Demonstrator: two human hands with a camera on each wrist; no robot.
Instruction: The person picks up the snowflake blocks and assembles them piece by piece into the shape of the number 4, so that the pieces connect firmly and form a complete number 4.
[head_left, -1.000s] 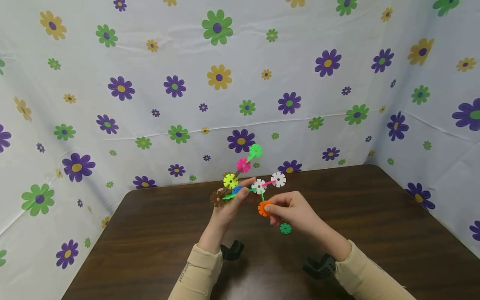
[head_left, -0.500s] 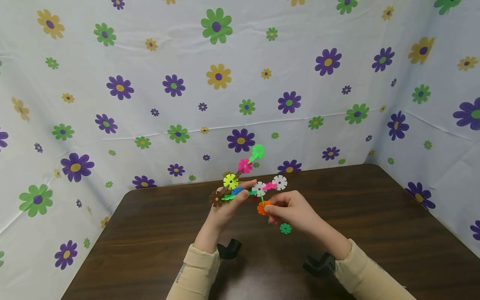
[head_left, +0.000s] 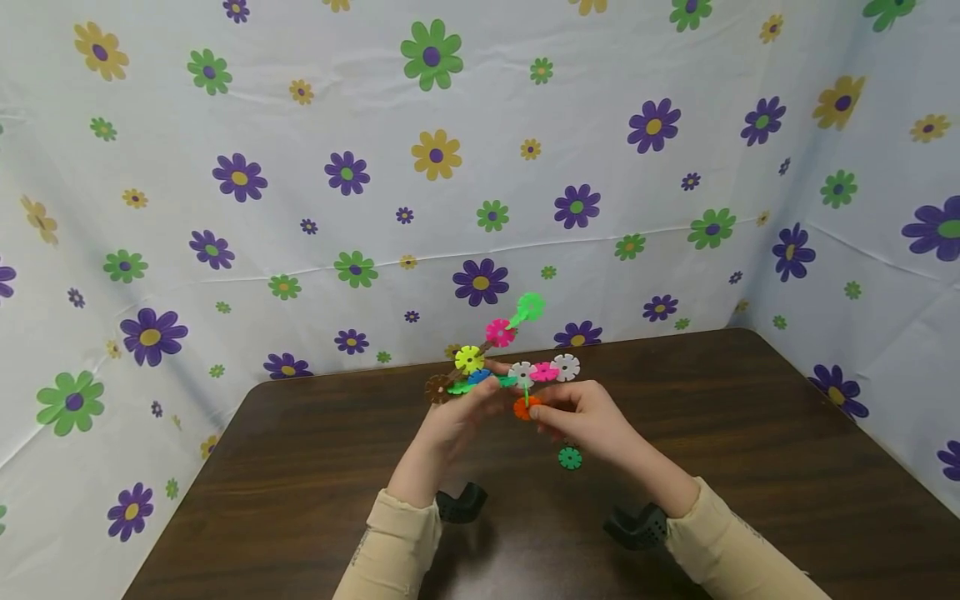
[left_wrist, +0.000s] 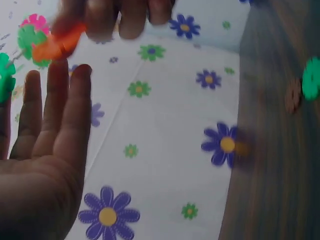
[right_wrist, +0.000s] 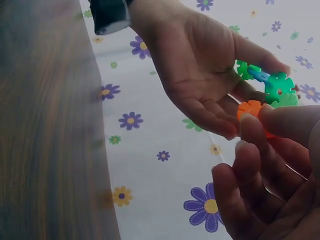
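A linked chain of notched plastic discs point(head_left: 469, 359) is held up over the table, in brown, yellow, pink, green, blue and white. My left hand point(head_left: 456, 423) pinches it between thumb and index finger near the blue disc point(head_left: 479, 378); the other fingers extend in the left wrist view. My right hand point(head_left: 585, 417) pinches an orange disc point(head_left: 526, 408) with thumb and fingertips. In the head view a light green disc point(head_left: 527, 392) links the orange one to a white disc point(head_left: 522, 375). In the right wrist view fingers partly cover the orange disc point(right_wrist: 250, 108).
A loose green disc point(head_left: 570, 457) lies on the dark wood table point(head_left: 315, 467) below my right hand. The left wrist view also shows a brown disc point(left_wrist: 293, 95) beside it. Black wrist mounts point(head_left: 461, 503) hang under both sleeves. A flowered cloth point(head_left: 300, 225) surrounds the table's back and sides.
The chain has tilted and shifted slightly right, its bright green end now further right. The orange disc has risen a little and appears flatter. Both hands keep their hold.
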